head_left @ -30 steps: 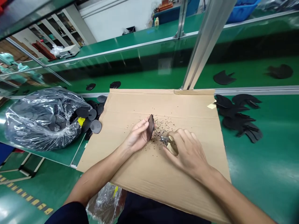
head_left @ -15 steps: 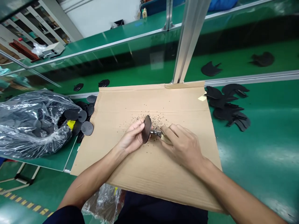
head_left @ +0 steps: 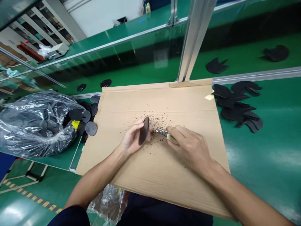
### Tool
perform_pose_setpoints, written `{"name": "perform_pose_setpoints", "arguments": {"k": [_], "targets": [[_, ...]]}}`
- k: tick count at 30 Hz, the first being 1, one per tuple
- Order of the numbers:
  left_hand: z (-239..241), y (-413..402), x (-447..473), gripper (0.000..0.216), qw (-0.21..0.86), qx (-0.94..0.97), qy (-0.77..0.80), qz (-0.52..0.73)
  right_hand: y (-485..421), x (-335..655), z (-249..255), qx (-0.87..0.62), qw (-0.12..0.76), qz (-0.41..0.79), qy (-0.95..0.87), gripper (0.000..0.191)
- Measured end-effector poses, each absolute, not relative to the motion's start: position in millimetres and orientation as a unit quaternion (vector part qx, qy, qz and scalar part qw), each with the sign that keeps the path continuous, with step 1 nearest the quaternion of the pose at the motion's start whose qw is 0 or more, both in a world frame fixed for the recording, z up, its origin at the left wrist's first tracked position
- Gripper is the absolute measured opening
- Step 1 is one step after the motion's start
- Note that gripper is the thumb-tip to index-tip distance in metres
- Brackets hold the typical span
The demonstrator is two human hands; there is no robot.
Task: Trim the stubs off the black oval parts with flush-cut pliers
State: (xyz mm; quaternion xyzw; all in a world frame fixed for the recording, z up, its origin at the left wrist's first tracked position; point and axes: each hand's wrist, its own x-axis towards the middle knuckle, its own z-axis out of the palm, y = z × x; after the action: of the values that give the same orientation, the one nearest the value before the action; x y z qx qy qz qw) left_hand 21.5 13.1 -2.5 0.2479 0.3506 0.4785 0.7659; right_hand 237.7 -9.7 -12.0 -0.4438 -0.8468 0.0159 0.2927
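Observation:
My left hand (head_left: 133, 138) holds a round black disc (head_left: 144, 131) on edge between thumb and fingers, above a sheet of cardboard (head_left: 145, 175). In my right hand (head_left: 189, 142) is a pair of cutting pliers (head_left: 162, 132) with pale handles, gripped in closed fingers. The metal jaws point left toward the disc, with a small gap between them and its edge. Tiny black scraps (head_left: 161, 119) lie scattered over the cardboard around both hands. Most of the plier handles are hidden in my palm.
Left of the cardboard, a clear plastic bag (head_left: 39, 125) spills black discs (head_left: 91, 128) onto the green table. Several black curved pieces (head_left: 237, 106) are heaped at the right. A metal post (head_left: 196, 40) and glass panel rise behind. Another clear bag (head_left: 107, 202) hangs below the front edge.
The plier jaws have drawn back to the right from the disc. My left hand has turned the disc so that it shows more edge-on. The view has shifted slightly.

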Motion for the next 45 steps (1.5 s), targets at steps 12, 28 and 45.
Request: {"name": "perform_pose_setpoints", "arguments": {"k": [12,28,45], "targets": [[-3,-3,21,0.040,0.617,0.514,0.419,0.424,-6,234,-12,-0.510,0.253,-0.048,-0.821,0.022],[-18,12,26,0.037,0.533,0.394,0.458,0.593,-5,235,-2,-0.433,0.418,0.172,-0.780,0.024],[-21,8,26,0.049,0.554,0.475,0.418,0.541,-13,226,0,-0.380,0.392,0.269,-0.794,0.022]]}}
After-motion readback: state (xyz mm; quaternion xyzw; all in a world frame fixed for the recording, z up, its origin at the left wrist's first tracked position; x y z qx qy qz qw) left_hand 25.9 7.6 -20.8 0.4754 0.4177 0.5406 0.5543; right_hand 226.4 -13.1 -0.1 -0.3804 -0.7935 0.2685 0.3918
